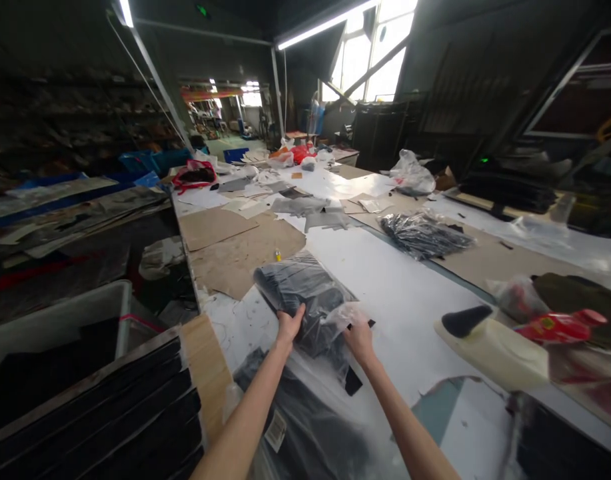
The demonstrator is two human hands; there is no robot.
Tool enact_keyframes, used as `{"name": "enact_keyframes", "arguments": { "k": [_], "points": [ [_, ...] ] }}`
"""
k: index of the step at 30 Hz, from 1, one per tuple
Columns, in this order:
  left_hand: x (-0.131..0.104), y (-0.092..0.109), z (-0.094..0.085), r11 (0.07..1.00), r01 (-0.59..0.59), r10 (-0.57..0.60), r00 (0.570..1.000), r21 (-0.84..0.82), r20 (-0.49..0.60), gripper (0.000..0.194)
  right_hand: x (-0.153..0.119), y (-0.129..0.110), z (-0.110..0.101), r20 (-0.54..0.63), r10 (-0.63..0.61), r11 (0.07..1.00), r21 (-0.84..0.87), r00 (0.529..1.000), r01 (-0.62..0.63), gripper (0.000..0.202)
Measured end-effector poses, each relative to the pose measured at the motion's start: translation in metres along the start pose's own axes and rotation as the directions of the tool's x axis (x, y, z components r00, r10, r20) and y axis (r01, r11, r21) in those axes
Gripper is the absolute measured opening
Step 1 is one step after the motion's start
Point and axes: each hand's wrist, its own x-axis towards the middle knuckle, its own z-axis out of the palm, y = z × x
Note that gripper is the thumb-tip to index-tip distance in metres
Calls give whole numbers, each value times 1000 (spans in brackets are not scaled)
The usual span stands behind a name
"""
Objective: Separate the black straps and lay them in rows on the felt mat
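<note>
Cluttered workshop, long white table [415,293] — your left hand [288,327] and right hand [358,339] both grip a clear plastic bag of dark pieces [305,290] lying near the table's left edge, just beyond brown cardboard sheets [245,250]; another such bag [422,233] lies farther right.

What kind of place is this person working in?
Probably a factory workshop that cuts material: a long worktable strewn with cardboard patterns, both hands on a plastic bag of dark cut pieces, and cluttered shelving alongside.
</note>
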Motion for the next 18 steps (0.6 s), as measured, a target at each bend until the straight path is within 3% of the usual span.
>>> {"name": "enact_keyframes", "arguments": {
  "k": [3, 7, 10, 13, 18],
  "points": [
    [9, -1, 6, 1000, 8, -8, 1000, 5, -14, 63, -1, -17, 4, 36, -80, 986, -144, 996, 84, 32],
    [13, -8, 4, 998, 55, -55, 998, -23, -4, 61, 6, -37, 12, 170, -141, 984, -81, 975, 156, 32],
    [12, -15, -3, 968, 201, -186, 977, -149, 108, 58, 17, -44, 21, 165, -94, 992, -70, 982, 106, 32],
    [11, -21, -6, 869, 331, -273, 941, -367, 202, 47, 26, -47, 29, 176, -39, 991, -122, 984, 61, 25],
    [6, -24, -7, 818, 326, -268, 945, -473, 188, 26, 32, -45, 38, 215, -41, 993, -103, 976, 65, 26]
  ]
}}
